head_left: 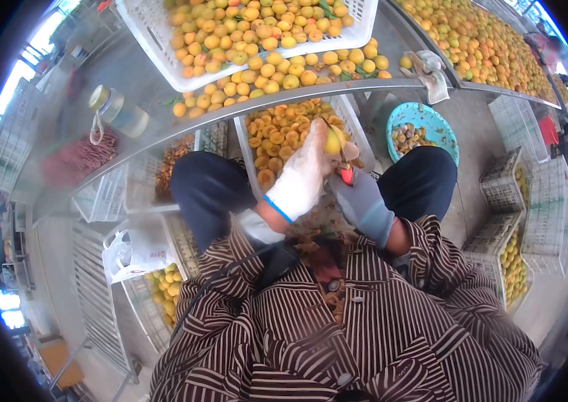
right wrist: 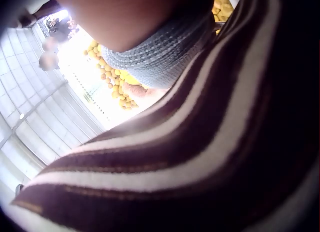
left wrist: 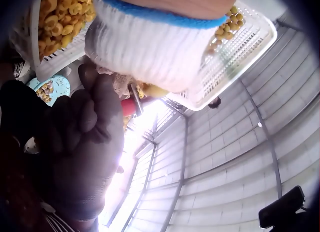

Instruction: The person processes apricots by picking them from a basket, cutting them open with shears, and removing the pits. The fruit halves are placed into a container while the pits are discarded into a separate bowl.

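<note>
1. Now I see the white-gloved left hand (head_left: 301, 171) pinching a yellow fruit (head_left: 333, 142) over a crate (head_left: 359, 130) of halved fruit (head_left: 274, 144).
2. Grey-gloved right hand (head_left: 362, 199) grips a red-handled tool (head_left: 346, 175) just beside it.
3. Turquoise basin (head_left: 424, 112) near right knee (head_left: 424, 173); desk (head_left: 130, 74) carries whole fruit (head_left: 250, 33).

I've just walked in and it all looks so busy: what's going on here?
A person is working on a yellow fruit with both gloved hands. The left hand, in white, holds it in its fingers; the right hand, in grey, grips a red-handled tool with its metal end at or near the fruit. Below sits a crate of opened fruit; to the right, a turquoise basin holds what look like pits. Beyond, whole fruit fills a white basket.
</note>
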The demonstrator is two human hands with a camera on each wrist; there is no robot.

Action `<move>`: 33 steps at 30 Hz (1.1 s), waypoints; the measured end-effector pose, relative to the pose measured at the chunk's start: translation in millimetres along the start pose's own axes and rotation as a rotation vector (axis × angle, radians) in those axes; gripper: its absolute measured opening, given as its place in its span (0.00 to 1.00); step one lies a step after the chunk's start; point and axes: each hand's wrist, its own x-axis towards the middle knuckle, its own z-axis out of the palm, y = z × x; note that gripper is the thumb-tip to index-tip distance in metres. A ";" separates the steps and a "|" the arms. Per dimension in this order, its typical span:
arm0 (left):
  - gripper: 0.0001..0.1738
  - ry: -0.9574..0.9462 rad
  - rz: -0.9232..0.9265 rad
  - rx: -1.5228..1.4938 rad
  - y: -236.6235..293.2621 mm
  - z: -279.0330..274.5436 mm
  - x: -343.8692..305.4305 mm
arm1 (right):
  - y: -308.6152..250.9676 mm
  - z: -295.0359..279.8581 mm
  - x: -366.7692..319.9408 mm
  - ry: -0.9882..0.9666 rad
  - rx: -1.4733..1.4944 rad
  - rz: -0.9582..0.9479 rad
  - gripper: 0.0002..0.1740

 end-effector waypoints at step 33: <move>0.36 0.053 -0.192 0.145 55.1 5.4 -26.2 | -67.0 -32.9 -15.1 -0.366 0.448 -0.342 0.29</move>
